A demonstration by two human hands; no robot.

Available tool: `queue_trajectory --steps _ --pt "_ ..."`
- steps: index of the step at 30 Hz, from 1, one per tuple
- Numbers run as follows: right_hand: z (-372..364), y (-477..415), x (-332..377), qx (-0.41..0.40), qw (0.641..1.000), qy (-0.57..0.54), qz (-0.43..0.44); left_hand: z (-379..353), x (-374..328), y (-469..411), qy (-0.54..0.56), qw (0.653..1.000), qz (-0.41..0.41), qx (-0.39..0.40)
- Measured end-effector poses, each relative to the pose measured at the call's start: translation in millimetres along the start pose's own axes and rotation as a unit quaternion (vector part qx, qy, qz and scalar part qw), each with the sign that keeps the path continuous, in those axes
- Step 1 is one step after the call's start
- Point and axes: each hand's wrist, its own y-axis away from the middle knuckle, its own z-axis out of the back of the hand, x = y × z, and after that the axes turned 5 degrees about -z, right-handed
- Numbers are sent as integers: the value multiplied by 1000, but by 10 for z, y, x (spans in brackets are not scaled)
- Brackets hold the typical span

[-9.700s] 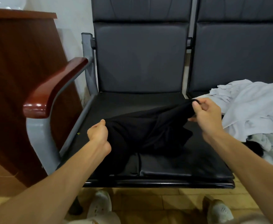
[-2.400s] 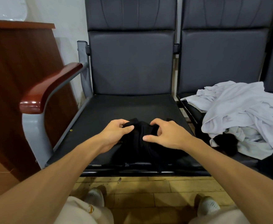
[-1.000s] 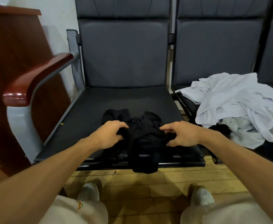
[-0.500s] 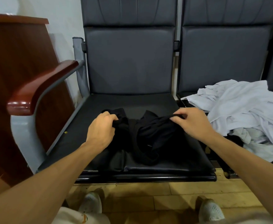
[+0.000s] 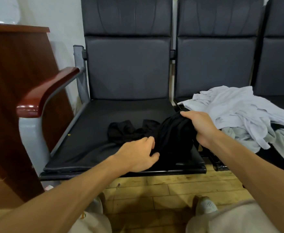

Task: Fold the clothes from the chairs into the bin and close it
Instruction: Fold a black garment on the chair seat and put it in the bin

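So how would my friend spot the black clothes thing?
Find the dark chair with the reddish wooden armrest. On its seat lies the black garment, gripped by the right hand. The pile on the next seat is pale, not black.

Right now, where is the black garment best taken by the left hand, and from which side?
Probably pinch the loose end of the black garment lying crumpled on the seat, coming from above on the left. Its raised wrinkles give cloth to pinch, and the right hand grips the bunched end at the seat's right edge.
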Motion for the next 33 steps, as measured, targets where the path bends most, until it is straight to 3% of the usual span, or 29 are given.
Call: queue_trajectory --steps 2,6,9,11,13,14,15,17,19,21,23,25,27,29,31,33 --pt "11 2 -1 8 1000 -6 -13 -144 8 -55 -3 998 39 55" --pt "-13 6 -42 15 999 46 -14 -237 86 -217 1 998 50 27" --pt "-19 -19 -39 -10 997 75 15 -143 138 -349 159 981 113 -22" --pt "16 -63 -39 -17 996 80 26 10 115 -382 373 912 156 -67" --pt "61 -97 -49 -17 995 99 28 215 52 -343 569 801 161 -90" --pt "86 -113 -51 -15 993 117 30 307 25 -293 625 762 141 -97" --pt "105 -121 -50 -14 990 137 33 392 6 -232 654 743 108 -98" --pt "141 -109 -48 11 981 190 45 497 -15 -105 646 761 17 -60" --pt "170 -50 -46 86 961 259 45 486 -12 -13 609 791 -44 32" --pt "192 40 -64 182 918 352 37 398 34 17 583 799 -46 136" --pt "216 105 -97 284 853 438 22 311 96 24 546 810 -43 207" --pt "234 172 -105 377 793 478 -27 283 130 49 493 837 -53 234" --pt "241 213 -97 418 767 482 -64 280 161 80 428 880 -31 205" --pt "216 188 -108 361 793 491 -17 245 235 81 328 935 10 134" --pt "196 92 -154 230 817 523 74 219 371 57 209 975 41 61" --pt "188 -13 -200 127 788 586 139 185 534 33 120 988 92 1"
